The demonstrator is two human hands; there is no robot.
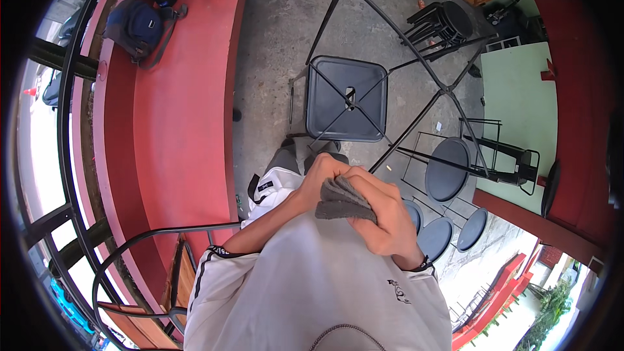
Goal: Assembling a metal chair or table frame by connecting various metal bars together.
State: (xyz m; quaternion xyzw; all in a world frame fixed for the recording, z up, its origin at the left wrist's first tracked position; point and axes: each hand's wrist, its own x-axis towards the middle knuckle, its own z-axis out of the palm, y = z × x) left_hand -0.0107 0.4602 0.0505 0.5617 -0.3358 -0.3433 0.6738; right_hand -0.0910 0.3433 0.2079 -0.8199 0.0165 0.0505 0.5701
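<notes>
A folded grey cloth (343, 199) is bunched between my two hands, close in front of my chest. My right hand (385, 216) wraps round its right side with curled fingers. Pressed against the cloth's upper edge, my left hand (320, 174) is closed on it too, though its fingertips are hidden. Beyond the hands, in front of my legs, is a black square stool (325, 110) with a slot in its seat. Thin dark bars cross over that seat. A black metal frame (416, 114) of long crossed bars stands right of the stool, touched by neither hand.
A long red ledge (185, 110) runs along the left, bearing a dark blue backpack (140, 26). Stacked black stools (448, 23) stand at far right. Several round-topped stools (447, 169) are nearer on the right, by a pale green wall (520, 117). A metal-framed chair (140, 247) is at lower left.
</notes>
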